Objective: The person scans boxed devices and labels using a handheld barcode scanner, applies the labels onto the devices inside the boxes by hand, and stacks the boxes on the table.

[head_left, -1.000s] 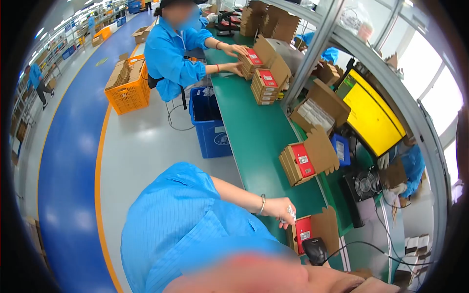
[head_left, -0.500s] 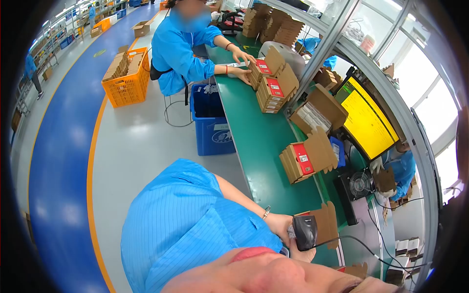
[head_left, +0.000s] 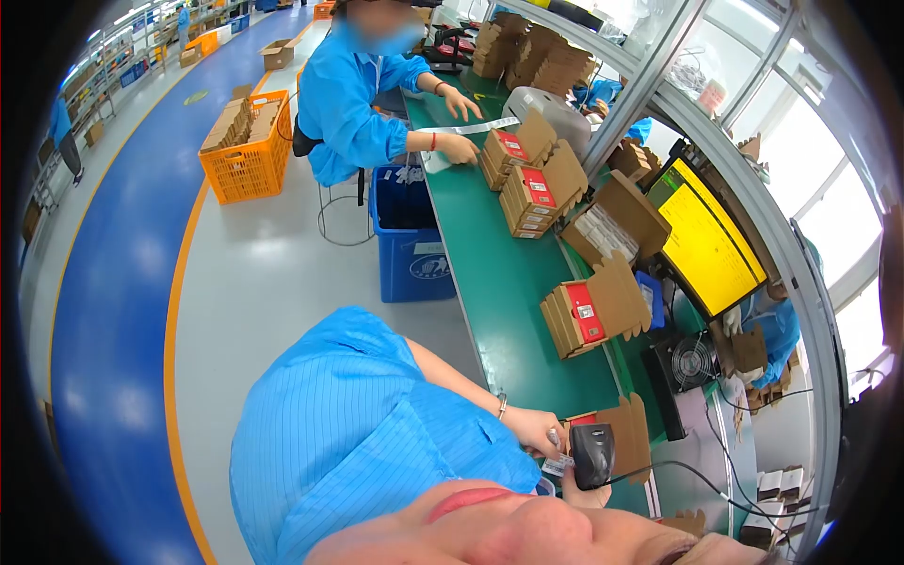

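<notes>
My left hand (head_left: 540,433), with a bracelet on its wrist, is closed on a small, whitish, printed piece (head_left: 557,465) like a label or small packet. A black barcode scanner (head_left: 592,456) with a cable is right beside that piece. My right hand (head_left: 586,493) is closed round the scanner's lower part; my face and the scanner hide much of it. Behind the scanner stands an open cardboard box (head_left: 625,435) with some red inside, on the green bench (head_left: 499,325).
A co-worker (head_left: 344,113) sits further along the bench beside red-labelled cartons (head_left: 529,202). Another open carton (head_left: 571,320) stands nearer me. A yellow-screen monitor (head_left: 713,235) and a black fan (head_left: 694,359) line the far side. On the floor are a blue bin (head_left: 414,268) and orange crate (head_left: 247,177).
My left hand has drawn slightly away from the scanner, showing more of the printed piece. The co-worker's hands have left the cartons and moved to a pale strip on the bench.
</notes>
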Demonstrator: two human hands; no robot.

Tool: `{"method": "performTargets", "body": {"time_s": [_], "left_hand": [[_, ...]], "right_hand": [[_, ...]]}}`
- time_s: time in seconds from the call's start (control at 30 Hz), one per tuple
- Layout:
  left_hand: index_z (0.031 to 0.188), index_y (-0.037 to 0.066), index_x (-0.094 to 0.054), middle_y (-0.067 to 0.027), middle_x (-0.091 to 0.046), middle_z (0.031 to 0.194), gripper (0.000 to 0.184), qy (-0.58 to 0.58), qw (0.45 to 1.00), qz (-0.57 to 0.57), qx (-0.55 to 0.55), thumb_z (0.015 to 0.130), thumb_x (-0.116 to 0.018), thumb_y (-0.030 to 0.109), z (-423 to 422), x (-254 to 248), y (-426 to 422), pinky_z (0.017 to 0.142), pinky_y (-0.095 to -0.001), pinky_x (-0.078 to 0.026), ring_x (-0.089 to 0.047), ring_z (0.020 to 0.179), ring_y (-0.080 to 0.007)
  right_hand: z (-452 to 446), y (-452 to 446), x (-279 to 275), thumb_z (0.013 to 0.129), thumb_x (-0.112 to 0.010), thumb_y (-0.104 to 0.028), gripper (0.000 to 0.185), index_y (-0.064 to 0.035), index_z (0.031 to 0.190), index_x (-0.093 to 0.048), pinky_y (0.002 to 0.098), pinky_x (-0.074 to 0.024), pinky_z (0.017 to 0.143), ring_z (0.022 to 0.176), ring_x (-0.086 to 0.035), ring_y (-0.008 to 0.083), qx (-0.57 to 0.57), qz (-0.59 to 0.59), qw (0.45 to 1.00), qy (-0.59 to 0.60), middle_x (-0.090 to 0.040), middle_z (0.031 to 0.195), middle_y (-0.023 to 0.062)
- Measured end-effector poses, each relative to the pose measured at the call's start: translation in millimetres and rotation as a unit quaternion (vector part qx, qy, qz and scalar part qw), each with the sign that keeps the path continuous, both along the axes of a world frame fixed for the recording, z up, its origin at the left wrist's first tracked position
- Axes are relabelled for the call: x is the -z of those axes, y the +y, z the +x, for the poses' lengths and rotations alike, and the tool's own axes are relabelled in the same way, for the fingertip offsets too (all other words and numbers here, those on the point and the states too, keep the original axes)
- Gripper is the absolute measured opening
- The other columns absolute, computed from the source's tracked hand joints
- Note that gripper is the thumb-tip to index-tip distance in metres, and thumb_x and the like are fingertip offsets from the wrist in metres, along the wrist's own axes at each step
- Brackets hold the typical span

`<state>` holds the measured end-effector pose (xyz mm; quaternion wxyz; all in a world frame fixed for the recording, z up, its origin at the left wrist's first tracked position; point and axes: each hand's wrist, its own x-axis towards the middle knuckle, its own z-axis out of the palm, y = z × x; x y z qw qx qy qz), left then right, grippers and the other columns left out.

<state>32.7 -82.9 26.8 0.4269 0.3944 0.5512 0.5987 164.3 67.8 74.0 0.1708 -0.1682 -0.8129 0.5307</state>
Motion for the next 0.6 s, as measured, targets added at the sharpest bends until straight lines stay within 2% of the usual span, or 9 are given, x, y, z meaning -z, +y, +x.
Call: {"method": "performTargets", "body": {"time_s": [0.03, 0.17, 0.27, 0.37, 0.43, 0.47, 0.57, 0.6], "left_hand": [[0.088, 0.003, -0.063, -0.0018, -0.057, 0.059, 0.024, -0.001, 1.000, -0.007, 0.000, 0.079, -0.066, 0.025, -1, 0, 0, 0.044, -0.0236, -0.040, -0.053, 0.052, -0.0081], [0.087, 0.003, -0.063, -0.0019, -0.057, 0.060, 0.022, -0.003, 1.000, -0.008, -0.017, 0.079, -0.066, 0.024, 2, -1, -1, 0.044, -0.0237, -0.040, -0.053, 0.051, -0.0083], [0.091, 0.003, -0.061, 0.0002, -0.057, 0.063, 0.023, -0.003, 1.000, -0.012, -0.015, 0.083, -0.064, 0.024, 1, -1, -1, 0.049, -0.0233, -0.042, -0.053, 0.056, -0.0072], [0.082, 0.003, -0.064, -0.0023, -0.059, 0.062, 0.020, 0.029, 0.999, 0.018, -0.039, 0.078, -0.066, 0.022, 0, 2, 0, 0.046, -0.0233, -0.042, -0.054, 0.053, -0.0073], [0.081, 0.004, -0.063, -0.0003, -0.057, 0.060, 0.017, 0.021, 0.989, -0.008, -0.147, 0.080, -0.063, 0.021, -2, -10, -8, 0.051, -0.0246, -0.043, -0.054, 0.056, -0.0073], [0.077, 0.005, -0.063, -0.0004, -0.057, 0.059, 0.016, 0.014, 0.983, -0.016, -0.182, 0.078, -0.062, 0.021, -10, 5, -3, 0.051, -0.0246, -0.042, -0.053, 0.055, -0.0070], [0.072, 0.004, -0.062, -0.0011, -0.058, 0.057, 0.016, -0.042, 0.967, -0.027, -0.249, 0.076, -0.064, 0.019, -14, 2, -5, 0.048, -0.0232, -0.041, -0.054, 0.053, -0.0073], [0.072, 0.004, -0.062, -0.0011, -0.058, 0.057, 0.016, -0.044, 0.967, -0.028, -0.248, 0.076, -0.064, 0.019, -15, 3, -5, 0.048, -0.0232, -0.041, -0.054, 0.053, -0.0073]], "right_hand": [[0, 0, -2, 0.066, -0.074, -0.005, 0.035, 0.0027, 0.096, -0.060, 0.0300, -0.0486, 0.069, 0.073, -0.063, 0.0177, 0.000, 0.030, 1.000, -0.003, -0.065, 0.084, 0.0119], [-1, 3, 1, 0.066, -0.074, -0.005, 0.034, 0.0029, 0.096, -0.060, 0.0301, -0.0485, 0.068, 0.074, -0.063, 0.0178, 0.008, 0.030, 0.998, -0.045, -0.065, 0.085, 0.0119], [0, 1, 0, 0.066, -0.073, -0.004, 0.034, 0.0032, 0.097, -0.059, 0.0296, -0.0484, 0.069, 0.073, -0.062, 0.0167, 0.005, 0.032, 0.998, -0.047, -0.065, 0.085, 0.0114], [2, -3, -6, 0.066, -0.072, -0.002, 0.034, 0.0035, 0.097, -0.059, 0.0290, -0.0481, 0.069, 0.073, -0.060, 0.0147, 0.009, -0.012, 1.000, -0.016, -0.065, 0.085, 0.0099], [9, -7, -26, 0.067, -0.071, 0.000, 0.033, 0.0039, 0.097, -0.059, 0.0282, -0.0477, 0.071, 0.075, -0.059, 0.0128, 0.008, 0.041, 0.996, -0.078, -0.065, 0.085, 0.0085], [14, -6, -34, 0.067, -0.071, 0.000, 0.033, 0.0039, 0.097, -0.059, 0.0282, -0.0477, 0.071, 0.075, -0.059, 0.0128, 0.010, 0.041, 0.996, -0.079, -0.065, 0.085, 0.0085], [26, -1, -58, 0.079, -0.068, -0.026, 0.043, -0.0011, 0.113, -0.058, 0.0344, -0.0481, 0.077, 0.087, -0.064, 0.0242, -0.067, 0.151, 0.963, -0.215, -0.065, 0.093, 0.0190], [28, -3, -66, 0.079, -0.068, -0.026, 0.043, -0.0011, 0.113, -0.058, 0.0344, -0.0481, 0.077, 0.087, -0.064, 0.0242, -0.066, 0.150, 0.963, -0.216, -0.065, 0.093, 0.0190]]}}
